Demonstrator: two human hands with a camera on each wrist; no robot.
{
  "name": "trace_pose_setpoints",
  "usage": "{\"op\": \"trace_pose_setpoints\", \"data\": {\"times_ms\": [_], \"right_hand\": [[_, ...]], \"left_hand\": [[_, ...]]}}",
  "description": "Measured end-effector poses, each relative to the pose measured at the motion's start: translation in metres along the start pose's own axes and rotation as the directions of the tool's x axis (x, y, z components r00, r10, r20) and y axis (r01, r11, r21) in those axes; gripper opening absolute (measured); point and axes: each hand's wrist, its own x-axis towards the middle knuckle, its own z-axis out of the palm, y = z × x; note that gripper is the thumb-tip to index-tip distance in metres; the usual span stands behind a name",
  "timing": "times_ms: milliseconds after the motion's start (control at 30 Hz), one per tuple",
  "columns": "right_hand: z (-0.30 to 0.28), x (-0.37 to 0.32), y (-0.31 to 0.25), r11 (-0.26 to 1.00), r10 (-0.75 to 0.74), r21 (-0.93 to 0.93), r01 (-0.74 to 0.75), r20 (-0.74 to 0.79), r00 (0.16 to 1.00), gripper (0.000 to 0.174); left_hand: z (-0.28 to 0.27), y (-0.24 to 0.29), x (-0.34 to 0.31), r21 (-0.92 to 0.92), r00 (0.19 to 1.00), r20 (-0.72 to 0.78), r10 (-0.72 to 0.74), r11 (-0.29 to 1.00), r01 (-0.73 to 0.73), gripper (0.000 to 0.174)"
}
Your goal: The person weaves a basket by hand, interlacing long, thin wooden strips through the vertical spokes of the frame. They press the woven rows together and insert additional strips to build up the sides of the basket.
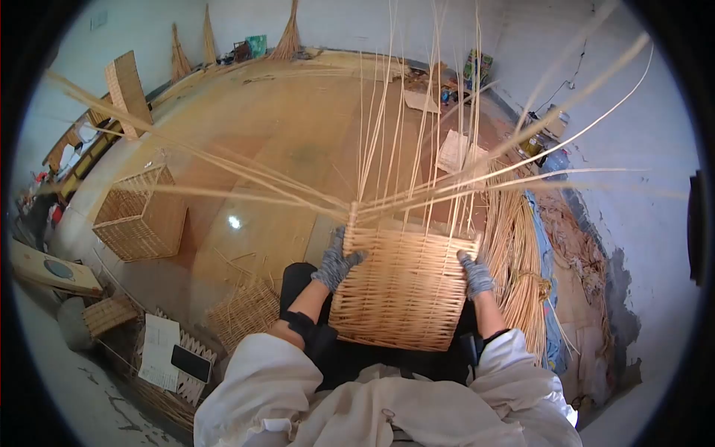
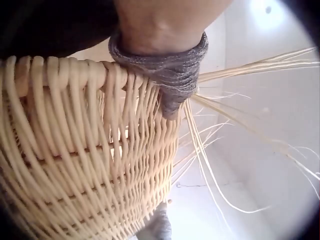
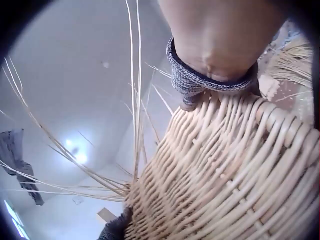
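A partly woven wicker basket (image 1: 402,290) rests over the person's lap, its woven side facing up. Long loose willow rods (image 1: 413,164) fan out from its far edge. The left hand (image 1: 337,262), in a grey knitted glove, grips the basket's left edge near the far corner, thumb over the weave. At the right edge the right hand (image 1: 477,274), gloved alike, holds it the same way. Both wrist views show a gloved thumb (image 2: 171,107) on the wicker, with the other glove (image 3: 116,227) at the opposite edge. The fingers behind the weave are hidden.
A finished-looking wicker box (image 1: 145,216) stands on the floor at left. Bundled rods (image 1: 514,261) lie at right, beside the wall. Near the left knee are a small woven piece (image 1: 246,309), a phone (image 1: 191,363) and a paper sheet (image 1: 159,350).
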Motion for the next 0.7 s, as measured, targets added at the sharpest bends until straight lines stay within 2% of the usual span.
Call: {"op": "trace_pose_setpoints", "data": {"times_ms": [33, 67, 100, 167, 200, 267, 300, 367, 433, 467, 567, 600, 667, 700], "right_hand": [[0.002, 0.01, 0.022, 0.998, 0.054, -0.025, -0.054, 0.0, 0.999, 0.077], [0.004, 0.02, 0.041, 0.999, -0.02, 0.029, 0.021, -0.051, 0.999, 0.075], [0.007, 0.031, 0.058, 0.991, -0.097, 0.08, 0.106, -0.109, 0.989, 0.073], [0.007, 0.036, 0.06, 0.994, -0.063, 0.09, 0.066, -0.044, 0.997, 0.074], [0.005, 0.038, 0.06, 0.994, -0.045, 0.095, 0.046, -0.013, 0.999, 0.075], [0.009, 0.023, 0.042, 0.999, 0.017, 0.032, -0.016, -0.045, 0.999, 0.067], [0.015, 0.02, 0.035, 0.999, 0.039, 0.002, -0.039, -0.054, 0.998, 0.062], [0.019, 0.026, 0.051, 0.998, -0.028, 0.055, 0.031, -0.052, 0.998, 0.061], [0.027, 0.043, 0.069, 0.991, -0.067, 0.116, 0.072, -0.041, 0.997, 0.06], [0.03, 0.046, 0.071, 0.992, -0.024, 0.127, 0.027, -0.026, 0.999, 0.061], [0.025, 0.061, 0.093, 0.991, -0.129, -0.023, 0.129, -0.019, 0.991, 0.062], [0.022, 0.065, 0.102, 0.999, -0.05, 0.0, 0.05, 0.004, 0.999, 0.064], [0.018, 0.069, 0.125, 0.997, -0.067, 0.022, 0.069, -0.095, 0.993, 0.064], [0.018, 0.069, 0.134, 0.996, -0.078, 0.037, 0.084, -0.144, 0.987, 0.064]], "left_hand": [[0.001, -0.031, 0.002, 0.014, 1.0, -0.017, -0.004, 1.0, 0.004, 0.088], [0.004, -0.056, 0.007, 0.134, 0.997, -0.08, 0.006, 0.991, 0.004, 0.091], [0.003, -0.052, 0.009, 0.145, 0.995, -0.094, -0.02, 0.989, 0.033, 0.09], [0.006, -0.033, 0.011, 0.166, 0.99, -0.107, -0.092, 0.98, 0.109, 0.09], [0.008, -0.032, 0.008, 0.066, 0.99, -0.091, -0.109, 0.991, 0.115, 0.089], [0.009, -0.028, 0.005, -0.132, 0.989, -0.07, -0.131, 0.984, 0.121, 0.087], [0.01, -0.019, 0.004, -0.164, 0.987, -0.061, -0.15, 0.977, 0.138, 0.086], [0.016, -0.008, -0.006, -0.228, 0.979, -0.045, -0.201, 0.956, 0.186, 0.083], [0.014, -0.066, 0.003, 0.159, 0.982, -0.184, -0.044, 0.984, 0.074, 0.077], [0.012, -0.087, 0.01, 0.351, 0.973, -0.222, 0.055, 0.936, 0.027, 0.074], [0.019, -0.092, 0.012, 0.094, 0.983, -0.185, -0.009, 0.995, 0.027, 0.074], [0.024, -0.078, 0.007, 0.116, 0.984, -0.164, -0.066, 0.99, 0.086, 0.076], [0.03, -0.043, 0.004, 0.177, 0.978, -0.133, -0.16, 0.967, 0.183, 0.079], [0.029, -0.048, 0.005, 0.272, 0.979, -0.14, -0.15, 0.945, 0.184, 0.08]]}}
